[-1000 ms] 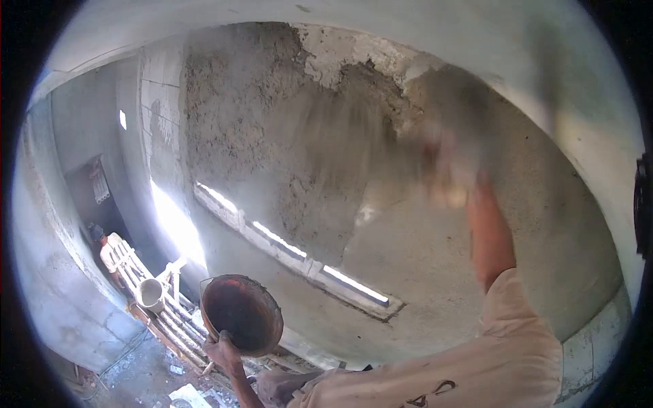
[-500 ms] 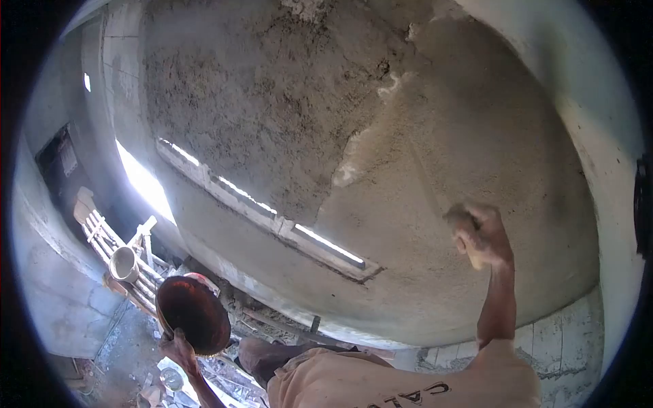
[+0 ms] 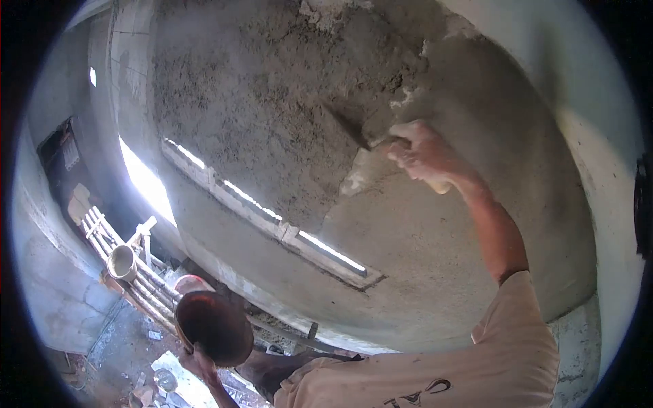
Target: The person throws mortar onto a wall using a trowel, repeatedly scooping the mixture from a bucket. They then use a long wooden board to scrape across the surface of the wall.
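Observation:
My right hand (image 3: 420, 155) is raised against the wall and grips the handle of a trowel (image 3: 350, 129), whose dark blade lies on the wet grey plaster (image 3: 272, 136). Low at the left, my left hand (image 3: 196, 360) holds a round rusty metal pan (image 3: 212, 328) by its lower rim, tilted towards me. The pan's inside looks dark and I cannot tell what it holds. My right sleeve is pale with dark lettering.
A narrow horizontal vent slot (image 3: 265, 214) crosses the plastered wall, with light coming through. Below left, a wooden ladder-like scaffold (image 3: 129, 272) carries a small white bucket (image 3: 122, 262). Rubble lies on the floor (image 3: 129, 333) far below. A bright opening (image 3: 143, 183) glares at the left.
My right hand has swung from low at the right up and left to the plaster's rough edge, trowel blade now on the wall. The pan in my left hand shifted slightly right and down.

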`<action>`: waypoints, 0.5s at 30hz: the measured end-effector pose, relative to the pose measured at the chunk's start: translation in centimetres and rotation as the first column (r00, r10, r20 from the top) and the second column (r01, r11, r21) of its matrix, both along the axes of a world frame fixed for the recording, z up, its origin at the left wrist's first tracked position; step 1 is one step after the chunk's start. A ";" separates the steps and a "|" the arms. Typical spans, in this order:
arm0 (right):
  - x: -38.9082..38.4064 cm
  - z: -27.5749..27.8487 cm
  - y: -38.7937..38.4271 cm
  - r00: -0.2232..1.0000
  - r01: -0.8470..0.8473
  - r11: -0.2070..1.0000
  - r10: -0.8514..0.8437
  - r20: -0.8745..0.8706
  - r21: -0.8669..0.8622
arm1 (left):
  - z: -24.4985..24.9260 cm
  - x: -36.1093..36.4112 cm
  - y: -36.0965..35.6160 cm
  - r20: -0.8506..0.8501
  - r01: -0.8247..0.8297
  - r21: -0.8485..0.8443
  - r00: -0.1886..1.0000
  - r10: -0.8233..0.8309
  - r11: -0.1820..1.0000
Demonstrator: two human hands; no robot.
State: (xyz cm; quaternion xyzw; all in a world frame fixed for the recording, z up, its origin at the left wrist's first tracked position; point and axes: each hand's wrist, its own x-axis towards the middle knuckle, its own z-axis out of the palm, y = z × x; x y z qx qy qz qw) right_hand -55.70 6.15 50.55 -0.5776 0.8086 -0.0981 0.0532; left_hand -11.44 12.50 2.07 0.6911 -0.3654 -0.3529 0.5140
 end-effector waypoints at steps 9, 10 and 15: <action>0.3 8.3 2.7 0.882 0.066 0.979 -0.148 -0.448 -0.194 | -5.0 3.0 1.2 0.162 -0.049 -0.088 0.985 0.062 0.995; 0.3 8.3 2.7 0.855 0.047 0.971 -0.161 -0.494 -0.234 | -4.8 3.0 0.8 0.176 -0.049 -0.076 0.982 0.062 0.996; 2.5 10.6 -0.2 0.863 -0.077 0.965 -0.062 -0.501 -0.250 | -3.0 2.0 -1.8 0.116 -0.038 -0.052 0.992 0.044 0.998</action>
